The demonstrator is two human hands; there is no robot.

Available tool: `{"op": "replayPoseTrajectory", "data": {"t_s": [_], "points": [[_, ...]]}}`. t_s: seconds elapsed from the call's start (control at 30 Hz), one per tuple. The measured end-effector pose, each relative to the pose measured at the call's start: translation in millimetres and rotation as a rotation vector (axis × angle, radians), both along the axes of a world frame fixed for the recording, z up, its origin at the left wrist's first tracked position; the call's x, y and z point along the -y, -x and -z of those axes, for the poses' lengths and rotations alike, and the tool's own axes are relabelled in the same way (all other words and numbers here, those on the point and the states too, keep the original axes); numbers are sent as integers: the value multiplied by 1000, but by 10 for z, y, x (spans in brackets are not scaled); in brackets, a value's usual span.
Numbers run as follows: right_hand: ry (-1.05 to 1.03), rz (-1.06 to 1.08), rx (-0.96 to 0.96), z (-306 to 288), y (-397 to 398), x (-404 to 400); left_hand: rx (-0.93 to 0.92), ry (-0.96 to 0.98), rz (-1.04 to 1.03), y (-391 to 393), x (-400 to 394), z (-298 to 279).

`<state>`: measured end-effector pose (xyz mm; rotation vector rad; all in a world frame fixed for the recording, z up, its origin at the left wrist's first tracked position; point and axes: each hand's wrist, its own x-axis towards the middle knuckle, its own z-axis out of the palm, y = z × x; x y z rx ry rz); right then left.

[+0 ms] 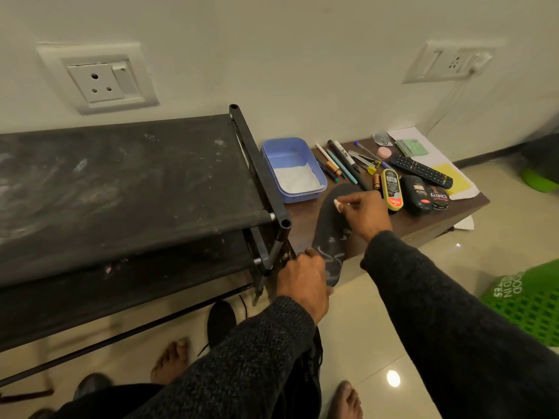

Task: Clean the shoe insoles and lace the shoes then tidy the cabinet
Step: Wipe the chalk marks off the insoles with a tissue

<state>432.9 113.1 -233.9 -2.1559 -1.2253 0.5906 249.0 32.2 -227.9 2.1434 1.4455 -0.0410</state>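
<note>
A person in dark knit sleeves holds a black shoe insole (332, 234) near the centre of the view, above the edge of a low brown desk (305, 219). The left hand (305, 273), at about six o'clock of the insole, has its grip closed around the insole's lower end. The right hand (364, 211), at about two o'clock of it, pinches something small and pale against the insole's upper part; what it is cannot be told. Pale smears mark the insole's surface. At twelve o'clock of the insole sits a lilac tub (292, 169) with white powder in it. At three o'clock lie pens (338, 164), polish containers (417, 198) and a remote control (420, 170). At nine o'clock stands a black fabric shoe rack (121, 182). A black shoe (220, 322) rests on the tiled floor at seven o'clock.
</note>
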Motion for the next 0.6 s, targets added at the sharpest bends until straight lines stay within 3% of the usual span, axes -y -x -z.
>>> {"op": "replayPoseTrajectory", "data": {"t_s": [0.27,0.37,0.6], "points": [[149,-180,303,94,56,-343,-51,21,18,-50,-37,32],[104,-339,416,119,151,-198,-72,8,24,-60,-21,24],[-70,-485,458,129,334,262,-31,-40,20,-29,28,25]]}}
